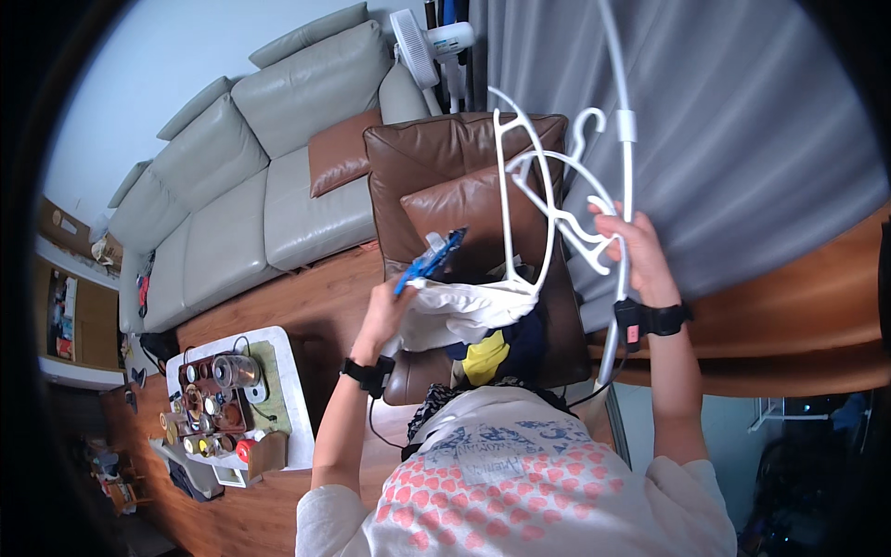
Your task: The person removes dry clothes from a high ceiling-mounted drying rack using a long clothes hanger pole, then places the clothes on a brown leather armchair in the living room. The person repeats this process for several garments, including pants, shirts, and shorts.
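My right hand [637, 247] is raised at the right, closed around a long white pole [628, 167] and the hook of a white plastic hanger [550, 202]. Another white hanger [592, 129] hangs near the same hand. At the centre, my left hand [383, 313] grips a blue clip-like item [431, 261] and a corner of white cloth [459, 313]. The cloth reaches to the lower end of a white hanger. Below it, dark blue and yellow clothing [485, 357] lies on the seat of a brown leather armchair [390, 150].
A grey leather sofa [313, 83] with a brown cushion [341, 150] stands at the upper left, a white fan [418, 49] beside it. Grey curtains [731, 139] hang at the right. At the lower left is a low table [296, 390] with a glass kettle and several jars.
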`<state>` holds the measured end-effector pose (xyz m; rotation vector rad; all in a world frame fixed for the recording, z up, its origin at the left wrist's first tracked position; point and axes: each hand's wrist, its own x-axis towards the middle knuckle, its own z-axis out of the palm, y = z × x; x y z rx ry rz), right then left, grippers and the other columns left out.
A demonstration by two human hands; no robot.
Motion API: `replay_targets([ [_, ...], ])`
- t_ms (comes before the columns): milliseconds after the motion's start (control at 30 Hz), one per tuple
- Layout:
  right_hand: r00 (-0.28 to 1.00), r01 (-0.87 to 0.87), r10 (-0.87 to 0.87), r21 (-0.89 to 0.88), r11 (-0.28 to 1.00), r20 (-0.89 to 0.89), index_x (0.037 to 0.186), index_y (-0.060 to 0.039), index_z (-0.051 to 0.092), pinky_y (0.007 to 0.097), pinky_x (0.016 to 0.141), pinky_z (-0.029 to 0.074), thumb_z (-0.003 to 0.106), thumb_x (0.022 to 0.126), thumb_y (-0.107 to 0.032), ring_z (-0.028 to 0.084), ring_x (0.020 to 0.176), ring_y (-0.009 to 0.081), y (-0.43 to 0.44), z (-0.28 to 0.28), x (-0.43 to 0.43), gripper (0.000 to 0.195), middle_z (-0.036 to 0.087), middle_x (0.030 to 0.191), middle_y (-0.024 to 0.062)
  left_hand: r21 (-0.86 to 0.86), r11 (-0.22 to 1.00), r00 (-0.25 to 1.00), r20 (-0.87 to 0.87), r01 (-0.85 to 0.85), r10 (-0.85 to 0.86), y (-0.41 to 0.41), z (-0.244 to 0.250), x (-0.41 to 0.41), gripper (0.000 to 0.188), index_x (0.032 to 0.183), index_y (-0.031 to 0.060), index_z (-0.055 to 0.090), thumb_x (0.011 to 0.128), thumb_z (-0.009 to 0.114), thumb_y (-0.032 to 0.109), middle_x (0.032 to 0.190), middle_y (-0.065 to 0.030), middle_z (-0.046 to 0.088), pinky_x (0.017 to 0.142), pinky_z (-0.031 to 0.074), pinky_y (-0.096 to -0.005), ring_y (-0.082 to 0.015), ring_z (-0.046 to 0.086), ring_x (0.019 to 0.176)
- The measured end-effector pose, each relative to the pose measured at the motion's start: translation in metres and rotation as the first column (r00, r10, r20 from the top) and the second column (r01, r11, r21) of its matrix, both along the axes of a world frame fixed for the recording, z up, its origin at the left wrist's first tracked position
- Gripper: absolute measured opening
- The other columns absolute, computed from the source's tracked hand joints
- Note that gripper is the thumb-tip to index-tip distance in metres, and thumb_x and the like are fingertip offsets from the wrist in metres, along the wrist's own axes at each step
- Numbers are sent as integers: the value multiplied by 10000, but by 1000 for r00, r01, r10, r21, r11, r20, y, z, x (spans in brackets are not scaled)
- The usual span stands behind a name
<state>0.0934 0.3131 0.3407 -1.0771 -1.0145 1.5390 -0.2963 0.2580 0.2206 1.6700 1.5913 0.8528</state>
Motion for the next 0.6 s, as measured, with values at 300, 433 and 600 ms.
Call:
replay_targets([
  [300, 906, -361, 291, 203, 910, 309, 1081, 41, 637, 236, 732, 479, 755, 777, -97, 578, 781, 64, -23, -5, -88, 354, 639, 862, 3, 4, 862, 854, -132, 508, -503, 32, 34, 77, 223, 976, -32, 631, 894, 591, 171, 818, -286, 600, 710, 461, -442, -437, 585, 831],
  [433, 653, -477, 126, 276, 835, 746, 1027, -46, 666, 327, 677, 495, 732, 738, -118, 632, 729, 175, -27, -2, -93, 306, 640, 830, 73, -52, 820, 797, -209, 570, -567, 36, 34, 81, 228, 1059, 8, 621, 891, 604, 162, 902, -264, 625, 726, 463, -435, -421, 598, 836],
  [600, 430, -519, -267, 478, 709, 863, 845, -60, 665, 432, 634, 496, 707, 717, -117, 637, 731, 308, -31, 4, -105, 146, 585, 836, 63, 220, 775, 798, -294, 593, -527, 29, 25, 85, 251, 1079, -1, 622, 847, 619, 92, 898, -246, 640, 773, 467, -439, -412, 604, 849],
])
